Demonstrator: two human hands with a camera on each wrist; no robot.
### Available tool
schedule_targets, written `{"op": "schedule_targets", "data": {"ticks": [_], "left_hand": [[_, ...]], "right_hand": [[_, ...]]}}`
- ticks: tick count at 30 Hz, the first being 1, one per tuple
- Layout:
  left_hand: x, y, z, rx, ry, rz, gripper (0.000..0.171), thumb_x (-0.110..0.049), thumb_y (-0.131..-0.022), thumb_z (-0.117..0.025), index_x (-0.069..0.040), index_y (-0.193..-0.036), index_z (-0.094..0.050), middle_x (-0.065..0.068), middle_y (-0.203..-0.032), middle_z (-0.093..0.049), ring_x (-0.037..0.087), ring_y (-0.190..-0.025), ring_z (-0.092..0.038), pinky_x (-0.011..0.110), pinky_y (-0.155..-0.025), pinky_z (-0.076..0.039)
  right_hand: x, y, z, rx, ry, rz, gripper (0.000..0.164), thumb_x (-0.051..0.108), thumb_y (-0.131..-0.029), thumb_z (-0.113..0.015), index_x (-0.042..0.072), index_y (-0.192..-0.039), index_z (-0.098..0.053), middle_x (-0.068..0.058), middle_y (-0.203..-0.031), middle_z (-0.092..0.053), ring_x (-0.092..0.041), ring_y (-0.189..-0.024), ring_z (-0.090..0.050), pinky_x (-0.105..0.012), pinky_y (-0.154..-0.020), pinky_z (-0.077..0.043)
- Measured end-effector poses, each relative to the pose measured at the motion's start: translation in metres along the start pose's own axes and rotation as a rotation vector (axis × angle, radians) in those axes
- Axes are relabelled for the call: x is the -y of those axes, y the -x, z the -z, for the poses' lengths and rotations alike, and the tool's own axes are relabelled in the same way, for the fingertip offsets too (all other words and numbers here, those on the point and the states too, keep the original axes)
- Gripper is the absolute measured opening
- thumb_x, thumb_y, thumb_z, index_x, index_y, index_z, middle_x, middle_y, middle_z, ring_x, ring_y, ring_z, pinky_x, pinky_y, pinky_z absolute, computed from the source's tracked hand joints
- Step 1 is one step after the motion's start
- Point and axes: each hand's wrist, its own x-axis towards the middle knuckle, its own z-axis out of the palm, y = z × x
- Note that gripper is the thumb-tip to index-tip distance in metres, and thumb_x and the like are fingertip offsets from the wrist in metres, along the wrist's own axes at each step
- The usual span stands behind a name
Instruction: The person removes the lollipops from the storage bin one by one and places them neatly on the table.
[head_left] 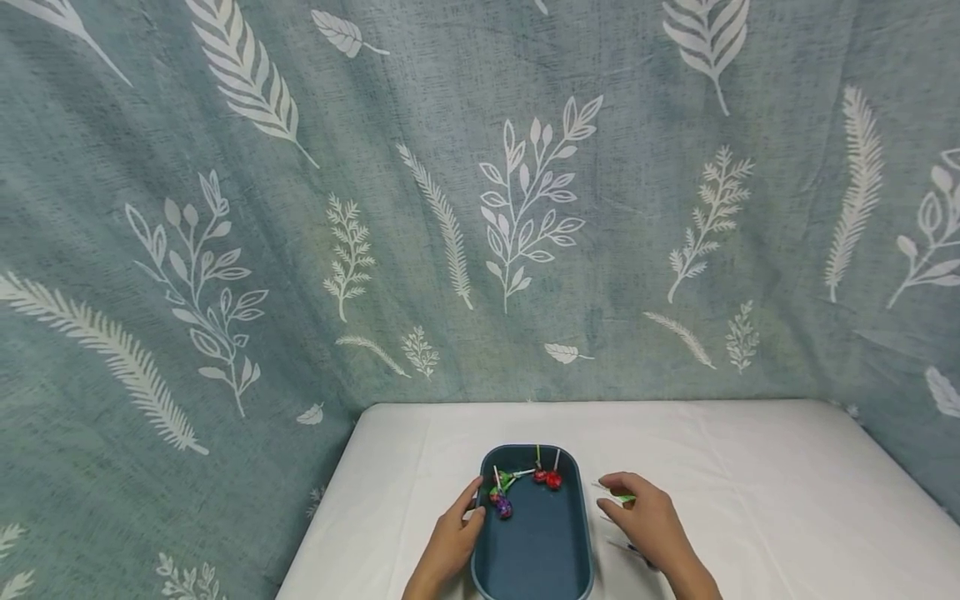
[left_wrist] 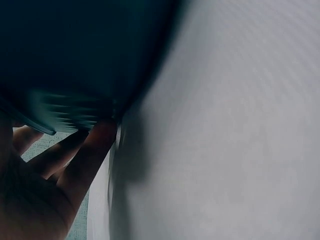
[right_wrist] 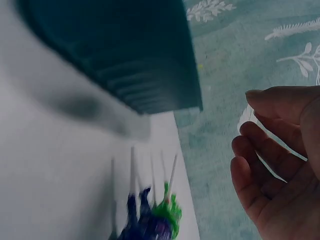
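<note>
A dark blue rectangular tray with rounded corners stands on the table. My left hand rests against its left side; in the left wrist view, fingers touch the outer wall. Inside, toward the far end, lie several wrapped lollipops: red ones, a purple one and some green ones. To the right of the tray, my right hand hovers over more lollipops, its thumb and fingers apart with nothing between them. A green lollipop and dark blue lollipops lie close together in the right wrist view.
A white cloth covers the table. Behind and to the left of it hangs a blue-green curtain with white leaf prints.
</note>
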Motion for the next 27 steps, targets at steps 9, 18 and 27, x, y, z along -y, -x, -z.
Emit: {"op": "schedule_targets", "data": {"ticks": [9,18,27], "left_hand": [[0.0,-0.001,-0.001,0.006,0.007,0.001,0.051,-0.02,-0.104,-0.053,-0.013,-0.154,-0.045,0.027,-0.132,-0.06,0.035,-0.099,-0.071,0.054,-0.087,-0.055],[-0.001,-0.001,0.0,0.005,0.012,0.014,0.052,-0.021,-0.103,-0.053,-0.013,-0.154,-0.045,0.027,-0.133,-0.06,0.035,-0.099,-0.071,0.054,-0.087,-0.055],[-0.002,0.0,0.0,-0.003,0.017,0.013,0.051,-0.02,-0.103,-0.053,-0.013,-0.153,-0.046,0.027,-0.132,-0.061,0.034,-0.098,-0.071,0.054,-0.086,-0.055]], "right_hand": [[0.017,-0.016,-0.011,0.013,-0.045,0.002,0.026,0.013,-0.088,-0.078,0.006,-0.113,-0.073,-0.011,-0.111,-0.073,-0.03,-0.101,-0.069,-0.045,-0.083,-0.057],[0.026,-0.026,-0.018,0.034,-0.091,0.016,0.026,0.011,-0.088,-0.077,0.004,-0.113,-0.073,-0.009,-0.11,-0.073,-0.029,-0.104,-0.069,-0.043,-0.087,-0.056],[0.036,-0.033,-0.03,0.026,-0.117,0.056,0.025,0.008,-0.087,-0.078,0.002,-0.111,-0.073,-0.01,-0.106,-0.074,-0.028,-0.101,-0.07,-0.044,-0.086,-0.056]]}}
